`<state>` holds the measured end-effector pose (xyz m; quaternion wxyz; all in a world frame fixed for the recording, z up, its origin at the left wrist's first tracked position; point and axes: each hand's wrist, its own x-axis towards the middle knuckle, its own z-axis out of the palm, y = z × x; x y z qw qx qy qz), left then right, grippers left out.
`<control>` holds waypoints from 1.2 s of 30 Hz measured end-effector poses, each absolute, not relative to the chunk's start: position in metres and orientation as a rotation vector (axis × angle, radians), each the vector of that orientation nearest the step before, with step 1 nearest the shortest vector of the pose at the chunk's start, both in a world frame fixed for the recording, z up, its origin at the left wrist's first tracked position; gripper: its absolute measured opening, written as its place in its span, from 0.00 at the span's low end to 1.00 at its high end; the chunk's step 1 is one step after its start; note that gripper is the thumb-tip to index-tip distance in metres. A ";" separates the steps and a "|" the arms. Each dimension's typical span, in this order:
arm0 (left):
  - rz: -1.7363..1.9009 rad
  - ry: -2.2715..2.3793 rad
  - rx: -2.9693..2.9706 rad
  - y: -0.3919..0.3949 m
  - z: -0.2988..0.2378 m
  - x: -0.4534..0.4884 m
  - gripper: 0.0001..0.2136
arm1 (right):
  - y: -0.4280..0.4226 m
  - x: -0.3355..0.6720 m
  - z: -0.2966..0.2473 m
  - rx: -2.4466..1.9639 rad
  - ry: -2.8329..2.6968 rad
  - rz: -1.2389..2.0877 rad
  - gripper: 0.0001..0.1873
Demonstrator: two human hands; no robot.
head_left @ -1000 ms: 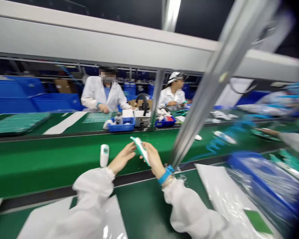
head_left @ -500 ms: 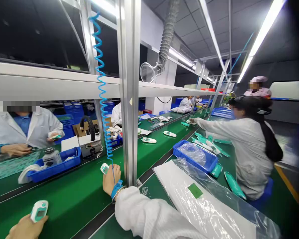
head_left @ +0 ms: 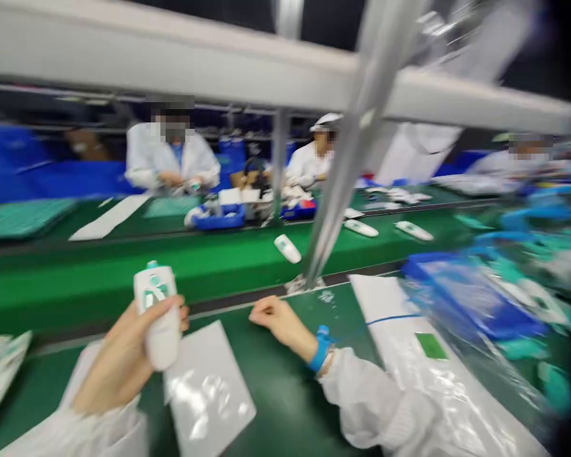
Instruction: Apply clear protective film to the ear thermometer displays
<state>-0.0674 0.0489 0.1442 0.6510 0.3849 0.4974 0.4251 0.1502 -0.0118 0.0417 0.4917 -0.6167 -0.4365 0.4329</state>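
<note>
My left hand (head_left: 124,349) is closed around a white handheld thermometer (head_left: 159,320) with green buttons and a green tip, raised over the near side of the bench. The thermometer stands nearly upright in the grip. My right hand (head_left: 278,320), with a blue wrist strap (head_left: 321,349), is over the dark green worktop with its fingers curled and no object visible in them. Past it, another white thermometer (head_left: 287,249) lies on the green conveyor belt (head_left: 219,263). Below and between my hands lies a shiny plastic-covered white sheet (head_left: 212,393).
A metal post (head_left: 345,165) rises beside the belt. Farther right on the belt lie two thermometers (head_left: 360,228). A blue tray (head_left: 476,298) and a plastic-wrapped white sheet (head_left: 404,355) lie at right. White pieces (head_left: 2,371) sit at far left. Co-workers (head_left: 171,152) sit across the belt.
The view has swung left. My right hand has come back from the belt, away from the thermometer there. My left hand has brought its thermometer from above the belt to the near worktop.
</note>
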 end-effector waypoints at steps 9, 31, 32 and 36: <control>1.000 1.243 0.551 -0.087 0.071 -0.104 0.23 | -0.084 0.124 0.019 -1.348 -1.167 1.440 0.20; 1.086 1.334 0.684 -0.076 0.024 -0.103 0.25 | -0.068 0.078 -0.001 -1.406 -2.103 0.773 0.10; 1.092 1.335 0.690 -0.076 0.023 -0.102 0.26 | -0.067 0.075 -0.002 -1.408 -2.103 0.772 0.11; 1.096 1.326 0.732 -0.076 0.020 -0.101 0.23 | -0.065 0.069 -0.004 -1.424 -2.093 0.769 0.14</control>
